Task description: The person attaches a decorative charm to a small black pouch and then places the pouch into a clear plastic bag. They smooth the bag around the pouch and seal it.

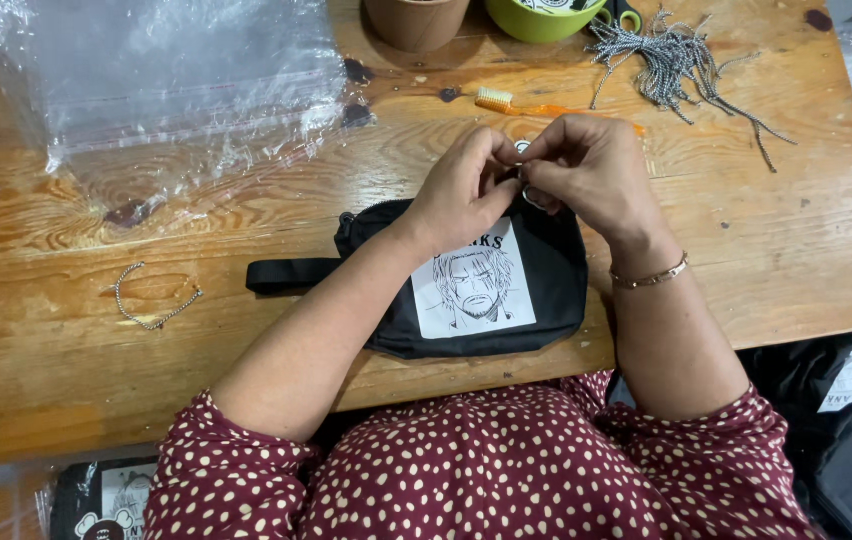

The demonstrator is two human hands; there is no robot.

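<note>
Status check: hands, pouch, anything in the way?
Left hand and right hand pinched together on a small metal ring at the black pouch top edge. Pouch flat on wooden table. Nothing blocking; ball chain lies apart, left.

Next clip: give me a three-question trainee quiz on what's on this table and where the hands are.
1. True or false: both hands meet at the top edge of the black pouch.
2. Which lies left of the pouch? A) ball chain B) toothbrush C) cord bundle
3. Fill in: the bracelet is on the ___ wrist.

Key:
1. True: left hand and right hand pinch something small there.
2. A, the ball chain.
3. Right: bracelet.
</note>
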